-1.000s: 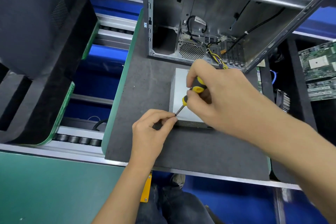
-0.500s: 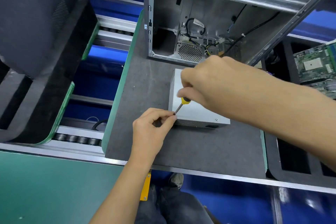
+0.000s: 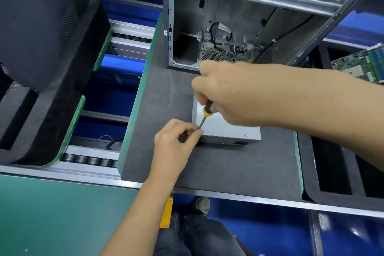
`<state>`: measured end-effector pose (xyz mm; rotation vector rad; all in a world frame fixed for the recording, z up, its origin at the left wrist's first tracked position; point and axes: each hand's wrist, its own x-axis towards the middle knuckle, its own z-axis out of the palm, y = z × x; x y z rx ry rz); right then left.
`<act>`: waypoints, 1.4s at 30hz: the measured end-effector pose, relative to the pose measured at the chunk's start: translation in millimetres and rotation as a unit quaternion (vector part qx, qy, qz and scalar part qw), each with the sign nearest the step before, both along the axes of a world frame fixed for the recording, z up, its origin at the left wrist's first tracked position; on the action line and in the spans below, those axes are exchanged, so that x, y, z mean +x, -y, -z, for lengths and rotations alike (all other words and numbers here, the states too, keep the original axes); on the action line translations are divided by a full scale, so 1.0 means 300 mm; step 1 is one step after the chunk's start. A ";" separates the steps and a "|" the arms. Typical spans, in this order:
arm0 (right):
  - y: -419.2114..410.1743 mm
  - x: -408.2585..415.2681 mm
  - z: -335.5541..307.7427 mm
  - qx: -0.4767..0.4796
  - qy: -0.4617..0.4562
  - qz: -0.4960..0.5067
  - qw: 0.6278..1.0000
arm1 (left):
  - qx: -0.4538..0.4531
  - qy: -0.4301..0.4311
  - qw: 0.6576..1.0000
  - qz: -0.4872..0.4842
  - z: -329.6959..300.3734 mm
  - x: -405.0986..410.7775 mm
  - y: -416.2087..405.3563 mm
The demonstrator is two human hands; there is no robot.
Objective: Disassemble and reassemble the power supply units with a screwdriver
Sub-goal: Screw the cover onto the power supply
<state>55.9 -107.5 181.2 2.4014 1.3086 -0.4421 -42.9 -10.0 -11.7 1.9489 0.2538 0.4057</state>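
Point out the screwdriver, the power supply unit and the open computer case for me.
screwdriver (image 3: 207, 111): head view, on its yellow handle collar.
power supply unit (image 3: 226, 129): head view, on its bare top panel.
computer case (image 3: 234, 16): head view, on its inner back wall.

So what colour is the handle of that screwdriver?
Yellow and black; the screwdriver in the right hand shows best in the head view.

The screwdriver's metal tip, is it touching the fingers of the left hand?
Touching. In the head view the screwdriver shaft runs straight into the pinched fingertips of the left hand, with no gap showing between them.
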 end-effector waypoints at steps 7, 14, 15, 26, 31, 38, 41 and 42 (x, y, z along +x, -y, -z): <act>-0.010 0.005 0.013 0.022 0.016 0.062 0.998 | 0.028 0.028 0.999 -0.005 -0.001 0.010 0.013; -0.015 -0.004 -0.015 0.032 0.098 -0.020 0.994 | 0.040 0.042 0.998 0.019 -0.006 0.014 0.003; -0.022 -0.020 -0.021 0.037 0.109 -0.021 0.993 | 0.031 0.045 0.998 0.010 -0.018 0.015 0.007; 0.022 0.013 -0.046 0.095 -0.062 0.015 0.993 | -0.030 0.124 0.991 0.038 -0.152 0.060 -0.005; 0.002 -0.007 -0.027 0.075 0.128 -0.023 0.989 | -0.066 0.108 0.986 0.104 -0.165 0.070 -0.032; 0.023 0.005 -0.026 0.159 -0.055 0.008 0.986 | -0.047 0.094 0.988 0.117 -0.198 0.072 -0.046; 0.025 0.012 -0.016 0.133 0.029 0.010 0.991 | -0.122 0.069 0.978 0.155 -0.194 0.076 -0.050; 0.023 0.005 -0.007 0.119 0.072 0.011 0.990 | -0.159 0.067 0.976 0.134 -0.195 0.079 -0.037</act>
